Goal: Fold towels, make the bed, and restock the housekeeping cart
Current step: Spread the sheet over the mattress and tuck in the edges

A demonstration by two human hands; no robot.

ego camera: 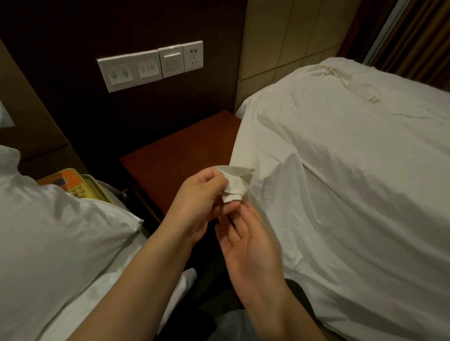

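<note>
White cotton bed sheet [346, 174] covers the bed on the right side, with many soft wrinkles, and it hangs down over the left edge of this bed. One bunched corner of the sheet [235, 186] is lifted away from that left edge, near the head corner of the bed and just beside the reddish-brown wooden desk [184, 148] that stands between the two beds.

The left hand [200, 197] pinches this bunched corner, with curled fingers and the thumb closed on the cloth. The right hand [249, 245] is just under it, spread with the palm turned up and the fingers almost straight; its fingertips [243, 209] are at the lower end of the bunch, but I cannot tell if they touch it. This hand holds nothing.

On the left bed lies a big white pillow [51, 228]. At the pillow's far edge a yellow and orange object [75, 183] shows, partly hidden by it. On the dark wall panel above the desk there is a white plastic switch plate [130, 70] with a white socket [193, 57] at its right end. A brown curtain [427, 37] hangs behind the far corner of the right bed.
</note>
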